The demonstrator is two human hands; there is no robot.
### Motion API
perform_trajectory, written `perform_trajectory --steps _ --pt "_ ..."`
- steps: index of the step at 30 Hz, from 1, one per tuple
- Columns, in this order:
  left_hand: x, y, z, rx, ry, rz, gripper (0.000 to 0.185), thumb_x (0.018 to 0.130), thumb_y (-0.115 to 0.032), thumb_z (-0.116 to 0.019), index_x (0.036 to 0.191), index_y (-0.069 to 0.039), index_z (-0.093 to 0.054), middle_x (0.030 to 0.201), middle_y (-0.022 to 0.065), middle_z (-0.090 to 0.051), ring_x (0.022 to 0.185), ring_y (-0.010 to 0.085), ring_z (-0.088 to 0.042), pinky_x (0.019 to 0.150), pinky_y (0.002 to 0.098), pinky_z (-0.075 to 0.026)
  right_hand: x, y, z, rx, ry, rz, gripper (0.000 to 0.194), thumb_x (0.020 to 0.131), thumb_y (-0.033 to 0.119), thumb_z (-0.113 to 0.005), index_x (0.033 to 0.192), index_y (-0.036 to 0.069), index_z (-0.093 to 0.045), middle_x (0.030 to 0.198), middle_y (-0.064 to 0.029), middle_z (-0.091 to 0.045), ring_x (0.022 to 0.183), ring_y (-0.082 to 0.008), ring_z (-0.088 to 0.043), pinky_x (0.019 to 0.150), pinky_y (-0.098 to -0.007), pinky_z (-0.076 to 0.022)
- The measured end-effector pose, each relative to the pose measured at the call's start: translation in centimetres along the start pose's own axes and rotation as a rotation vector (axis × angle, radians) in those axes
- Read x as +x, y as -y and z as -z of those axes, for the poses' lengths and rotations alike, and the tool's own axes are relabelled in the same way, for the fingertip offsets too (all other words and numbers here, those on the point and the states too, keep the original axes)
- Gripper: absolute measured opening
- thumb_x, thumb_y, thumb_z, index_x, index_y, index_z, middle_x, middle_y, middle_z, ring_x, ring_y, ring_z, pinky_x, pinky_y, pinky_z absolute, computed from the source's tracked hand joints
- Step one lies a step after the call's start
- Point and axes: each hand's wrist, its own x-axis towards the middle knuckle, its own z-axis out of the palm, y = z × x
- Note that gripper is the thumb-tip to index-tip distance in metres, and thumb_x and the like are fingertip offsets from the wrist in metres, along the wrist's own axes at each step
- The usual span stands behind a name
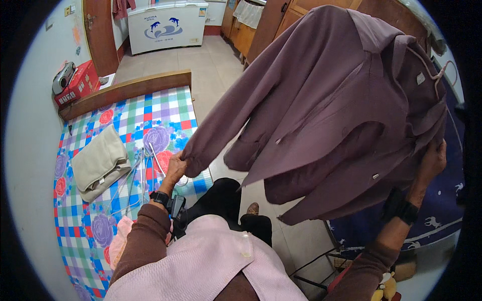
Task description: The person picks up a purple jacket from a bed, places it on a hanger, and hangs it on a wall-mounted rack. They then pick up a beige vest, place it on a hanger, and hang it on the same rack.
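Note:
A mauve jacket (324, 101) with a collar hangs spread out in front of me, held up off the floor. My left hand (176, 168) grips the end of one sleeve at its cuff. On the other side, my right hand (435, 160) grasps the jacket's cloth; its fingers are partly hidden by the fabric. A pale pink hanger (438, 76) shows inside the open neck, its hook pointing outward. Left of my left hand, several thin hangers (142, 169) lie on the bed beside a folded beige garment (101, 161).
The bed (150, 101) has a checked floral cover and a wooden footboard (128, 94). A radio (64, 78) rests on a red box (79, 83) by the wall. A white chest freezer (167, 28) stands at the back. Dark blue cloth (433, 207) lies to the right.

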Motion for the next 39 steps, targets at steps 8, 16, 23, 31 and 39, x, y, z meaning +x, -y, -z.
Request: perform_trajectory --steps 8,16,23,31,39 --pt "0.5 2.9 2.0 0.327 -0.227 0.015 0.027 0.077 -0.017 -0.064 0.099 -0.001 -0.065 0.084 0.0066 -0.067 0.077 0.014 -0.062 0.071 0.0283 -0.048 -0.1 0.5 -0.7 0.269 0.008 -0.083 0.028 0.086 0.028 -0.064 0.103 0.006 -0.065 0.09 -0.0003 -0.065 0.082 -0.0116 -0.057 0.071 -0.0275 -0.0467" --pt "1.3 -1.9 -0.6 0.403 -0.236 0.026 0.077 0.071 -0.033 -0.074 0.13 0.005 -0.041 0.127 0.0238 -0.049 0.117 0.0332 -0.049 0.097 0.0392 -0.04 -0.8 2.2 0.3 -0.065 0.014 -0.008 0.043 0.088 0.043 -0.057 0.107 0.005 -0.064 0.091 -0.0094 -0.067 0.079 -0.0159 -0.06 0.072 -0.0317 -0.0476" --pt "2.1 -20.2 -5.5 -0.017 -0.036 -0.576 0.061 0.085 -0.026 -0.063 0.136 -0.004 -0.037 0.134 0.0145 -0.046 0.123 0.0263 -0.045 0.098 0.0387 -0.04 -9.4 7.2 -1.2 0.265 0.229 0.117 0.025 0.087 0.026 -0.064 0.093 0.002 -0.06 0.071 -0.0009 -0.055 0.064 -0.01 -0.049 0.059 -0.0256 -0.0414" --pt "-1.3 -27.5 -6.9 0.474 0.337 -0.807 0.04 0.078 -0.018 -0.07 0.112 -0.001 -0.06 0.103 0.0145 -0.062 0.093 0.0261 -0.06 0.081 0.033 -0.048 -16.6 11.9 -2.5 0.651 0.473 0.092 0.015 0.081 0.011 -0.068 0.091 0.001 -0.061 0.075 -0.0032 -0.058 0.066 -0.0121 -0.052 0.061 -0.0255 -0.0425" --pt "-1.0 -24.3 -6.4 0.32 0.41 -0.508 0.023 0.081 -0.011 -0.063 0.102 0.0 -0.063 0.095 0.011 -0.063 0.085 0.0189 -0.06 0.075 0.0285 -0.048 -19.1 11.3 -1.8 0.658 0.499 -0.016 0.015 0.079 0.008 -0.069 0.089 0.001 -0.06 0.07 -0.0021 -0.054 0.064 -0.0109 -0.049 0.059 -0.024 -0.0399"
